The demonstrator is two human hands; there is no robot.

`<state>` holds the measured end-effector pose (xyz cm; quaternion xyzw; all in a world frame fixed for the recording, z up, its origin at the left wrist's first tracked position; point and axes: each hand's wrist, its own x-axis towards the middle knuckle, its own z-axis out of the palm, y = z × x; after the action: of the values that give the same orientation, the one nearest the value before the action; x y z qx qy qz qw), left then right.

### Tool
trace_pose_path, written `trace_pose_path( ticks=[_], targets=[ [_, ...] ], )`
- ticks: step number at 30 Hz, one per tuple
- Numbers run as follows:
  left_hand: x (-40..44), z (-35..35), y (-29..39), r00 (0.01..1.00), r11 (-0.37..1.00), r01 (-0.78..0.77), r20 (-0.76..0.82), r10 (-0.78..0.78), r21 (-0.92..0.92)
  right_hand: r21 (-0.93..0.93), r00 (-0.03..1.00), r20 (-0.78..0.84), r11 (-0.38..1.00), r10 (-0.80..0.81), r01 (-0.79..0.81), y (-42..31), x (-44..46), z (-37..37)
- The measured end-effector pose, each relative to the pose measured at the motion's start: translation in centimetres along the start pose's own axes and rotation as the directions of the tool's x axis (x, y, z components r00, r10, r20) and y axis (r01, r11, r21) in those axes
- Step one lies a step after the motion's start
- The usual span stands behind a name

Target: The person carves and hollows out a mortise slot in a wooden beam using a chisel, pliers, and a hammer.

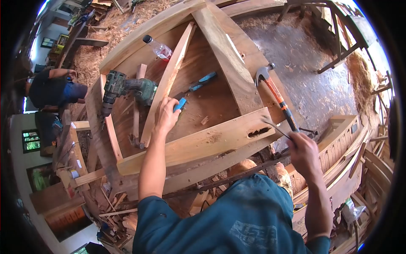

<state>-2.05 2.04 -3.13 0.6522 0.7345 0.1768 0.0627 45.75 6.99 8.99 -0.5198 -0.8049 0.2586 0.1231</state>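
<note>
the left hand [167, 112] is at the centre of the frame with its fingers nearly closed around a blue tool [180, 103], gripped by its coloured end, which looks like a handle; the rest of that tool is hidden, so its kind is hard to tell. the hand is over a slanting wooden strip [175, 67], though whether it leans on the strip cannot be told.

the right hand [305, 153], right of centre, is closed in a fist around a thin metal tool [280, 130]. the shaft points to the upper left, its tip near the dark slot [259, 132] in a pale board [190, 146]. holding it by the back end seems to leave the narrow shaft free and the slot in view.

a second blue-handled tool [205, 80] lies on the tabletop [220, 99] just above the left hand, probably put there to be within easy reach. a hammer [274, 89] lies at the right side of the wooden frame, handle towards the right hand, which makes it handy to pick up. a green drill [144, 90] lies left of the strip, well away from the slot, and a bottle [160, 50] lies tilted near the top. another person [53, 89] is at the far left.
</note>
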Motion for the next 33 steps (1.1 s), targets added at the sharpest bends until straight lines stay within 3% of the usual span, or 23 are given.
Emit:
trace_pose_path(
  ticks=[3, 7, 10, 13, 16, 17, 18, 20, 22, 23, 24, 26, 28, 31, 33],
  targets=[
    [-0.7, -0.2, 0.6, 0.981, 0.982, 0.184, 0.062, -0.181, -0.048, -0.008, 0.978, 0.145, 0.988, -0.152, 0.155, -3.6, 6.8, 4.1],
    [-2.6, -1.1, 0.8, 0.973, 0.977, 0.2, 0.097, -0.207, 0.073, -0.184, 0.907, 0.353, 0.934, -0.229, 0.308, -6.8, 14.9, 10.6],
    [-3.9, -0.2, 1.2, 0.978, 0.982, 0.095, 0.169, -0.123, 0.164, -0.078, 0.89, -0.018, 0.888, -0.455, 0.452, -7.1, 15.6, 12.3],
    [-4.3, 1.2, 0.6, 0.964, 0.937, 0.06, 0.224, -0.144, 0.344, 0.162, 0.935, 0.136, 0.939, -0.326, 0.304, -5.8, 13.8, 10.6],
    [-3.5, 1.0, 0.0, 0.926, 0.938, -0.01, 0.358, -0.123, 0.346, 0.18, 0.973, 0.028, 0.959, -0.227, 0.219, -2.5, 11.1, 7.6],
    [-3.7, 1.3, -0.6, 0.943, 0.965, -0.001, 0.322, -0.087, 0.264, 0.31, 0.995, 0.088, 0.95, -0.05, 0.02, -1.9, 9.7, 5.7],
    [-3.0, -1.1, 2.3, 0.916, 0.967, 0.115, 0.352, -0.191, 0.226, 0.38, 0.999, -0.013, 0.924, -0.032, 0.035, -0.6, 8.5, 5.2],
    [-3.8, -0.7, 1.0, 0.981, 0.994, 0.103, 0.16, -0.109, 0.047, 0.442, 0.992, -0.028, 0.892, 0.12, -0.095, 1.5, 5.4, 3.8],
    [-4.1, -1.9, 0.9, 0.971, 0.956, 0.238, 0.081, -0.227, -0.172, 0.451, 0.979, 0.027, 0.871, 0.204, -0.194, 1.8, 2.7, 2.1],
    [-4.2, -2.6, 1.5, 0.891, 0.734, 0.447, 0.18, -0.417, -0.512, 0.452, 0.968, 0.055, 0.858, 0.244, -0.242, 1.7, 1.4, 1.6],
    [-4.3, -2.9, 2.9, 0.947, 0.729, 0.255, 0.013, -0.32, -0.636, 0.482, 0.955, 0.1, 0.826, 0.28, -0.292, 1.6, 0.3, 1.7],
    [-3.5, -3.7, 5.9, 0.948, 0.848, -0.028, -0.283, -0.145, -0.53, 0.628, 0.958, 0.144, 0.725, 0.249, -0.283, 0.7, -1.1, 2.5],
    [-3.2, -3.1, 7.9, 0.929, 0.81, -0.023, -0.312, -0.199, -0.586, 0.689, 0.962, 0.173, 0.672, 0.21, -0.27, -0.8, -0.9, 3.6],
    [-1.5, -1.8, 11.2, 0.915, 0.809, -0.085, -0.366, -0.167, -0.582, 0.539, 0.997, 0.062, 0.839, 0.044, -0.07, -1.9, 0.9, 5.5],
    [-1.2, -0.3, 9.8, 0.92, 0.81, -0.028, -0.331, -0.208, -0.586, 0.437, 0.993, 0.104, 0.895, 0.051, -0.092, -2.2, 1.5, 6.9]
  ],
)
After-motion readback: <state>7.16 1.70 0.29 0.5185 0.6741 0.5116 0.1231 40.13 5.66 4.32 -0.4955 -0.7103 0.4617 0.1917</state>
